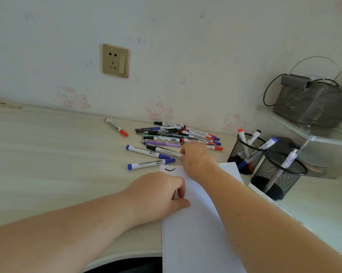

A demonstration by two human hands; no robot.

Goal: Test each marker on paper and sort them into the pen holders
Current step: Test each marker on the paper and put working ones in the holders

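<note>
Where the right hand (197,160) reaches past the paper (195,223), its fingers curl down onto a clear pen (166,151) with a black cap, at the near edge of the pile (178,134); the fingertips are hidden, so a full grip cannot be told. Left hand (158,196): fingers loosely bent, thumb and fingertips pressing the paper's left edge, holding nothing. Paper: white sheet on the desk (48,154), black squiggle (170,170) at its far left corner. Two blue markers (151,164) lie just left of that corner; one red marker (116,127) lies well apart, far left of the pile. Two mesh holders (260,164) stand right of the paper, touching, each with markers upright inside.
</note>
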